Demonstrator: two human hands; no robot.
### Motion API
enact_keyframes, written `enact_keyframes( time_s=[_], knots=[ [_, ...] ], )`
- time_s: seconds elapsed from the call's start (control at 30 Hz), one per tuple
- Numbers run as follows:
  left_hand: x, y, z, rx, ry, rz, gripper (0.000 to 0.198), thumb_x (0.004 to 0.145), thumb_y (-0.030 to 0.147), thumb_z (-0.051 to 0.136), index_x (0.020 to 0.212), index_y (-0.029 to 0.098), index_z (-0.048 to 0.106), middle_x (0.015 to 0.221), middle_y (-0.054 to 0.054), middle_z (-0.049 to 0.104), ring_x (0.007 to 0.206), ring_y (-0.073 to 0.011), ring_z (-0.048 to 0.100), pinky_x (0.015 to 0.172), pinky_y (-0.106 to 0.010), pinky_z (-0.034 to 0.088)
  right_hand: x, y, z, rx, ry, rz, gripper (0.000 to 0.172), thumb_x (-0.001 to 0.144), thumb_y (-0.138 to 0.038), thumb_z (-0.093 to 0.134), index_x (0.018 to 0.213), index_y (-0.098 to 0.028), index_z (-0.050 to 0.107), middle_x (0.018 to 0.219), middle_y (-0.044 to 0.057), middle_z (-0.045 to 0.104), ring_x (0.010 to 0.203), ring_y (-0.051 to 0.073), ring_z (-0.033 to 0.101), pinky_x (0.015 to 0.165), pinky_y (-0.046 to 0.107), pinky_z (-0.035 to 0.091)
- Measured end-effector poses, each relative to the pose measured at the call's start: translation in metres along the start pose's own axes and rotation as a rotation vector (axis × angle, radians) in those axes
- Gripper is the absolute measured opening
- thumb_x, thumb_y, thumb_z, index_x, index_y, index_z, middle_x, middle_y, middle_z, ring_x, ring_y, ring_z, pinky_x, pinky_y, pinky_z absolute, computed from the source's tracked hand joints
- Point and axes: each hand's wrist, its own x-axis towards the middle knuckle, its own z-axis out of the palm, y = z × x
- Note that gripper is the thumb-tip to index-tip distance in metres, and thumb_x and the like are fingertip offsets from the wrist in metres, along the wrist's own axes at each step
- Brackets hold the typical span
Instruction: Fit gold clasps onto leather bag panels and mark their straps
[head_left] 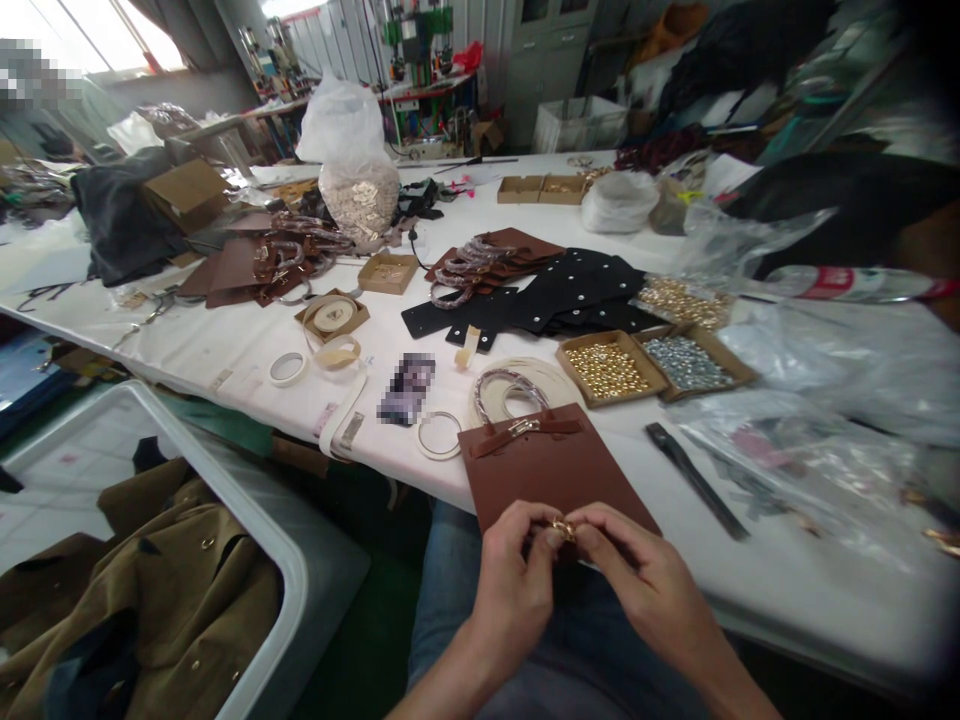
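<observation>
A small gold-coloured metal fitting (564, 530) is pinched between the fingertips of both my hands, just over the near edge of a brown leather bag panel (555, 465). My left hand (517, 565) closes on it from the left, my right hand (637, 560) from the right. The fitting's exact kind is too small to make out. On the panel's far end sit a wrapped handle (510, 378) and a strap with a metal clasp (523, 428). The panel lies flat on the white table, and my hands hide part of its near edge.
Cardboard boxes of gold studs (606, 368) and silver studs (686, 362) stand beyond the panel. A dark metal bar (697, 480) lies to the right. Tape rolls (439, 436), black pieces (577, 290) and brown panels (502, 255) spread leftward and back. A plastic bin (281, 545) stands at left.
</observation>
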Motion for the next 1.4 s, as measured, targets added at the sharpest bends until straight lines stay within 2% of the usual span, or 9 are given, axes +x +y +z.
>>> enact_keyframes(
  time_s=[0.2,0.27,0.33,0.47,0.57,0.73,0.9,1.13,1.4],
  knots=[
    [-0.005,-0.007,-0.001,-0.093,0.046,-0.023,0.028,0.111,0.037,0.074,0.133,0.019,0.075,0.109,-0.009,0.080,0.094,-0.0210,0.076,0.084,-0.030,0.062,-0.002,-0.002,0.002,-0.020,0.045,-0.018,0.019,0.108,-0.046,0.078,0.112,-0.027,0.080,0.108,0.005,0.081,0.095,0.025,0.077,0.085,0.030,0.064],
    [-0.005,-0.003,-0.003,-0.096,0.028,-0.024,0.023,0.112,0.036,0.073,0.127,0.019,0.075,0.105,-0.008,0.079,0.092,-0.0204,0.075,0.082,-0.030,0.062,-0.003,-0.006,0.003,-0.013,0.049,-0.024,0.018,0.109,-0.045,0.077,0.111,-0.027,0.080,0.107,0.005,0.081,0.094,0.024,0.077,0.084,0.030,0.064],
    [-0.003,0.002,-0.007,-0.048,-0.008,0.004,0.015,0.113,0.032,0.071,0.111,0.019,0.078,0.102,-0.008,0.078,0.092,-0.0208,0.074,0.084,-0.031,0.062,-0.003,-0.009,0.003,-0.011,0.060,-0.037,0.017,0.109,-0.044,0.077,0.110,-0.027,0.079,0.105,0.005,0.081,0.093,0.024,0.077,0.083,0.030,0.064],
    [0.006,0.015,-0.017,0.069,-0.030,0.144,0.011,0.106,0.015,0.073,0.098,0.019,0.079,0.119,-0.011,0.076,0.111,-0.0252,0.074,0.096,-0.034,0.060,-0.003,-0.011,0.004,-0.002,0.086,-0.080,0.014,0.109,-0.040,0.077,0.108,-0.027,0.079,0.103,0.005,0.080,0.091,0.024,0.076,0.081,0.030,0.063],
    [0.011,0.021,-0.022,0.055,-0.075,0.179,0.014,0.102,0.007,0.072,0.099,0.019,0.079,0.122,-0.011,0.075,0.116,-0.0253,0.073,0.101,-0.035,0.059,-0.004,-0.010,0.006,-0.006,0.112,-0.114,0.010,0.109,-0.037,0.078,0.107,-0.027,0.080,0.103,0.005,0.080,0.091,0.023,0.077,0.081,0.030,0.062],
    [0.009,0.022,-0.024,0.005,-0.126,0.214,0.013,0.107,0.011,0.071,0.103,0.019,0.080,0.118,-0.010,0.074,0.111,-0.0235,0.074,0.099,-0.034,0.060,-0.005,-0.021,0.006,0.018,0.155,-0.170,0.006,0.109,-0.031,0.079,0.109,-0.026,0.082,0.104,0.006,0.081,0.092,0.024,0.077,0.082,0.032,0.062],
    [0.005,0.011,-0.027,-0.094,-0.128,0.139,0.005,0.107,0.018,0.076,0.109,0.021,0.079,0.122,-0.010,0.071,0.111,-0.0244,0.074,0.092,-0.033,0.066,-0.004,-0.030,0.002,0.047,0.192,-0.205,0.006,0.106,-0.031,0.083,0.108,-0.025,0.083,0.101,0.007,0.081,0.089,0.024,0.077,0.080,0.034,0.063],
    [0.004,0.010,-0.028,-0.036,-0.132,0.158,0.007,0.108,0.021,0.077,0.103,0.019,0.082,0.121,-0.012,0.073,0.109,-0.0248,0.076,0.090,-0.033,0.067,-0.006,-0.033,-0.001,0.047,0.203,-0.251,0.005,0.106,-0.025,0.081,0.111,-0.024,0.082,0.100,0.007,0.081,0.089,0.023,0.077,0.081,0.034,0.065],
    [0.007,0.019,-0.024,0.012,-0.158,0.229,0.012,0.109,0.017,0.075,0.105,0.020,0.085,0.114,-0.011,0.076,0.106,-0.0234,0.077,0.093,-0.033,0.063,-0.010,-0.030,-0.003,0.040,0.169,-0.226,0.006,0.107,-0.025,0.079,0.112,-0.026,0.082,0.104,0.007,0.081,0.090,0.023,0.078,0.080,0.033,0.066]
  ],
)
